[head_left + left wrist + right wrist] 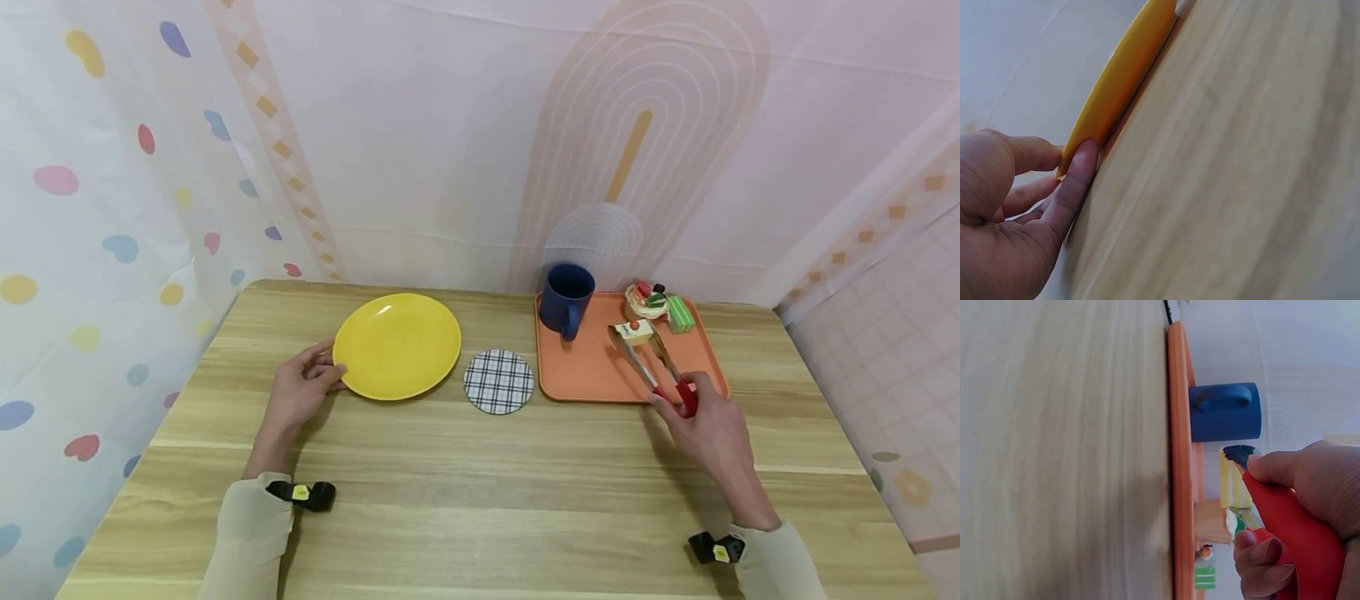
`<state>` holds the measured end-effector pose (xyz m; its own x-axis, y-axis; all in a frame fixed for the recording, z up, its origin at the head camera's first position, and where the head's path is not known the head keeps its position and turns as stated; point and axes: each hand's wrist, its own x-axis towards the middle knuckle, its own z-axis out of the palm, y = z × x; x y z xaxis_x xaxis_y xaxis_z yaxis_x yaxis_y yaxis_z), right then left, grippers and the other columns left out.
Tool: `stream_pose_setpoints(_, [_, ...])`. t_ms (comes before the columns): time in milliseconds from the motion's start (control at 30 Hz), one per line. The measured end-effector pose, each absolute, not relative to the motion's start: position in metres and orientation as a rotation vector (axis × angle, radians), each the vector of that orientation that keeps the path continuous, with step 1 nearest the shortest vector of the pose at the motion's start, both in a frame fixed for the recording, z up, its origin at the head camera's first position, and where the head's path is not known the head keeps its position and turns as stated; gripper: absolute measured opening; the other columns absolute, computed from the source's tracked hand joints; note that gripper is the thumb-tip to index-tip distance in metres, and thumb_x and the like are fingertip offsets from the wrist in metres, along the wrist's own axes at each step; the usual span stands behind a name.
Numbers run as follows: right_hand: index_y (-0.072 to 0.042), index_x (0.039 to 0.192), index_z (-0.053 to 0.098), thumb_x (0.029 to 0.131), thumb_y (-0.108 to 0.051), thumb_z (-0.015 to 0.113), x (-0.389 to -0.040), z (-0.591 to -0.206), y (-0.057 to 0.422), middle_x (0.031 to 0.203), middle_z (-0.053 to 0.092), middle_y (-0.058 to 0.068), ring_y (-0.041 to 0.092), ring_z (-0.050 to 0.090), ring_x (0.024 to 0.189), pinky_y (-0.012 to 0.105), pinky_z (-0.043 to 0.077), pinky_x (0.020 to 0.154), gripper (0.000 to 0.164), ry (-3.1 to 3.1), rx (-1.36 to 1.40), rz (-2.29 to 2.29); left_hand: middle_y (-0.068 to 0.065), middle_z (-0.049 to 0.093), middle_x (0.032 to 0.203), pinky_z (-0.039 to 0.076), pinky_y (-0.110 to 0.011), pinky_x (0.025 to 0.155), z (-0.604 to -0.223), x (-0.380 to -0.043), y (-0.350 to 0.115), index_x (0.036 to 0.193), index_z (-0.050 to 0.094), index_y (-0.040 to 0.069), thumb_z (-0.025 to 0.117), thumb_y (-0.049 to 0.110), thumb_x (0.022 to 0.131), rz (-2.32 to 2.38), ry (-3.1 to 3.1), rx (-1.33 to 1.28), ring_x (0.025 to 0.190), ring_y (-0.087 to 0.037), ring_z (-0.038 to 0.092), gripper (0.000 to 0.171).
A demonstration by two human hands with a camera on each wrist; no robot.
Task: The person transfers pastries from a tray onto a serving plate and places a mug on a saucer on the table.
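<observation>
My left hand [302, 387] pinches the left rim of a round yellow plate [397, 346], thumb on one face and fingers on the other, as the left wrist view shows. In my right hand [712, 425] I grip the red handles of metal tongs [636, 364]. Between the tong tips sits a small cream-coloured cake slice [635, 333] with an orange-red topping, over the orange tray [577, 379]. In the right wrist view the yellowish side of the cake slice [1235, 481] stands apart from the tray. Behind it are a cupcake [645, 302] and a green striped cake piece [681, 314].
A dark blue mug [567, 298] stands on the tray's left part, handle toward me. A round checked coaster [498, 382] lies between plate and tray. The wooden table [480, 500] ends at a patterned curtain [420, 167] behind.
</observation>
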<state>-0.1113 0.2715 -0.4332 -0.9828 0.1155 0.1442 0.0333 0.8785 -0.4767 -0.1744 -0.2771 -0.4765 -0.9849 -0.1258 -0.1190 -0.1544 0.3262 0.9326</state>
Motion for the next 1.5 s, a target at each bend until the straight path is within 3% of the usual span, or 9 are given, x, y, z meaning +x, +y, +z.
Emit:
stream_pose_setpoints(400, [0.0,0.12,0.056,0.095,-0.039,0.074,-0.114,-0.424,0.26,0.063,0.049,0.005,0.017,0.04,0.052,0.025,0.029,0.047,0.05,-2.808,-0.028,0.742,-0.019,0.059,0.122,0.065,-0.021,0.079,-0.478,-0.175,-0.278,0.157,0.039,0.002,0.063,0.008,0.102,1.834,2.542,-0.206,0.087,0.007,0.066,0.06])
stream_pose_setpoints(967, [-0.001,0.123,0.056,0.095,-0.04,0.074,-0.12,-0.417,0.245,0.066,0.051,0.006,0.017,0.041,0.052,0.025,0.031,0.046,0.052,-2.779,0.001,0.776,-0.024,0.058,0.127,0.065,-0.02,0.079,-0.479,-0.174,-0.278,0.158,0.038,0.003,0.063,0.011,0.102,1.815,2.534,-0.22,0.087,0.006,0.066,0.062])
stream_pose_setpoints(1500, [-0.002,0.124,0.056,0.094,-0.044,0.073,-0.126,-0.407,0.228,0.069,0.054,0.006,0.018,0.043,0.055,0.026,0.032,0.047,0.054,-2.803,0.017,0.796,-0.019,0.058,0.124,0.065,-0.022,0.079,-0.48,-0.176,-0.279,0.158,0.037,0.004,0.063,0.01,0.102,1.835,2.516,-0.226,0.087,0.006,0.066,0.062])
